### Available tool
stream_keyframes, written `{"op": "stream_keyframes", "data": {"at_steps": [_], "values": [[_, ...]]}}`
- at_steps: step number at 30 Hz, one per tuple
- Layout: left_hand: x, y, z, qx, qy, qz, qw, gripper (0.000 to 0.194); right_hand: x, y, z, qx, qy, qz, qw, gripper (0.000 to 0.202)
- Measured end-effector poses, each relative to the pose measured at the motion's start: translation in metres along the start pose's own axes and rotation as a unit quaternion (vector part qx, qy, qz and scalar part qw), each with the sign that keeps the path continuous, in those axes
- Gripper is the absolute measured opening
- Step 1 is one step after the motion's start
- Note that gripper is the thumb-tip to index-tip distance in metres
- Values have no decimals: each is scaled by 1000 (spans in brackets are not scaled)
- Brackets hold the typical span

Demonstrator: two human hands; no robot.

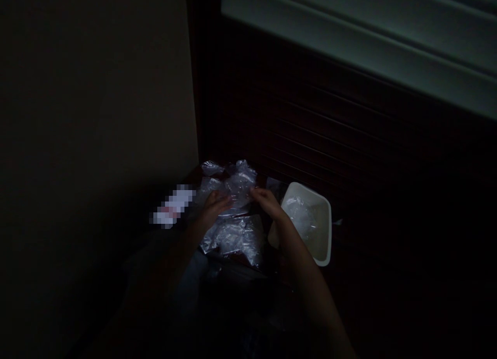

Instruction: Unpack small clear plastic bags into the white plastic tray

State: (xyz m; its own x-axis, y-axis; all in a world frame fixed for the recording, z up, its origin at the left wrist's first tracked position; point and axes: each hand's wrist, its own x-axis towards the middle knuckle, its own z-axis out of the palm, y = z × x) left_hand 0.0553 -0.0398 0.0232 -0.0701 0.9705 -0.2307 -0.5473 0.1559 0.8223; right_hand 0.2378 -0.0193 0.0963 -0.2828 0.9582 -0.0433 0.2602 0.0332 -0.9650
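Observation:
The view is very dark. Several clear plastic bags (233, 237) lie crumpled on a dark surface in the lower middle. Between my hands is another clear bag (241, 185), upright or lying just beyond the fingertips. My left hand (216, 204) is at its left side, the fingers bent toward it. At its right edge, my right hand (266, 198) has thumb and fingers closed on the plastic. Whether the left fingers pinch the bag is too dim to tell. A white plastic tub (328, 229) stands right of my right hand, with clear plastic inside.
A pale wall (97, 89) rises on the left. Behind the bags is dark slatted wood (310, 126), with a light ledge (349, 43) above it at the upper right. A blurred white and red item (174, 206) lies left of my left hand.

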Motion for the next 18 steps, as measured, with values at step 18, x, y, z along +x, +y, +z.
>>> {"op": "stream_keyframes", "data": {"at_steps": [18], "values": [[9, -3, -7, 110, 40, 55, 992, 28, 9, 21, -5, 7, 44, -27, 999, 22]]}}
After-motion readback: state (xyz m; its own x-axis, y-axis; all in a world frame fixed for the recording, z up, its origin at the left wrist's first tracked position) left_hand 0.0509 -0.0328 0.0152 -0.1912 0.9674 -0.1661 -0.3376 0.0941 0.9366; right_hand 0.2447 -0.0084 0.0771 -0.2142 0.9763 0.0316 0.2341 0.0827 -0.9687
